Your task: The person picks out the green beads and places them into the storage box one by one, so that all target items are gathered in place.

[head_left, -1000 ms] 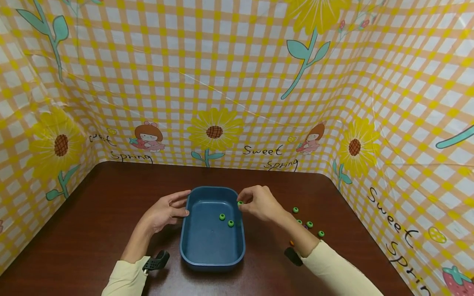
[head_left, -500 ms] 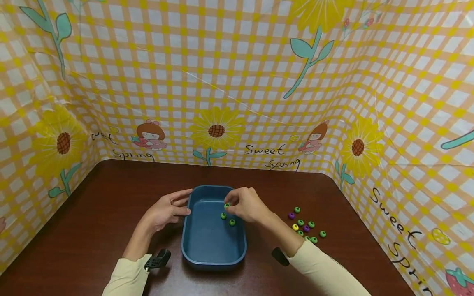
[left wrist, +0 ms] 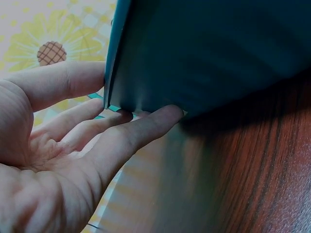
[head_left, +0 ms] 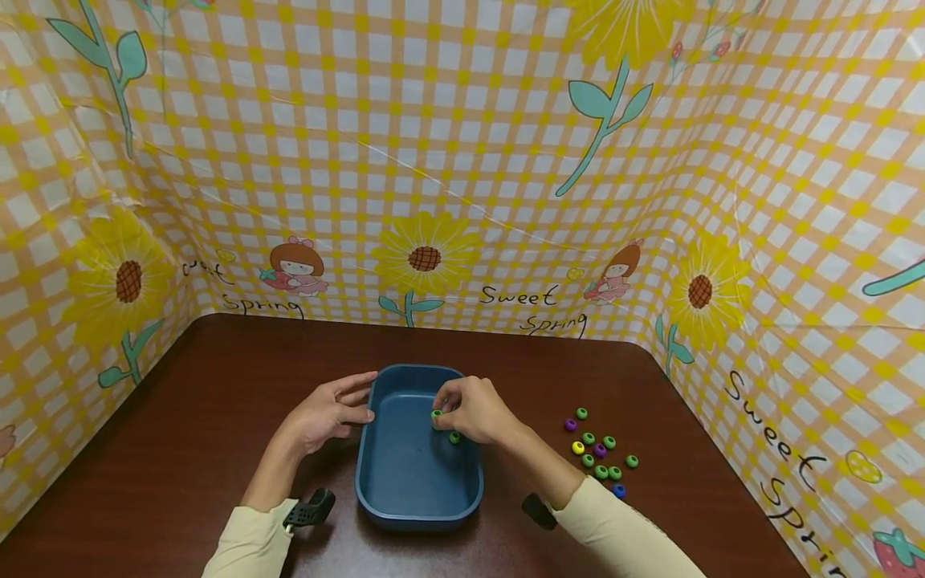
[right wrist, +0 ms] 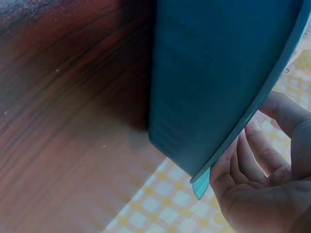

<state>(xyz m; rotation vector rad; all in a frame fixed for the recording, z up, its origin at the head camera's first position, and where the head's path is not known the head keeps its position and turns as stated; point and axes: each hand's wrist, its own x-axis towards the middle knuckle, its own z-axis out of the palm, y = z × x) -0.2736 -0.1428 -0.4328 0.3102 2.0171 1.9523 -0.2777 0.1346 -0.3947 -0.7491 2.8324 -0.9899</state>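
Note:
A blue rectangular bin stands on the table. My left hand rests against its left side, fingers extended; in the left wrist view the hand touches the rim and outer wall. Over the bin's right edge reaches my right hand, pinching a green bead between thumb and fingertips, low inside the bin. Another green bead lies on the bin floor just under that hand. In the right wrist view the bin wall hides the fingertips of the right hand and the bead.
Right of the bin lie several loose beads: green ones, purple ones, a yellow one and a blue one beside the right sleeve. Patterned cloth walls the dark wooden table at the back and sides.
My right hand has carried the green bead leftward over the bin's right rim and lowered it inside, covering one bead seen there before. The left hand has stayed at the bin's side.

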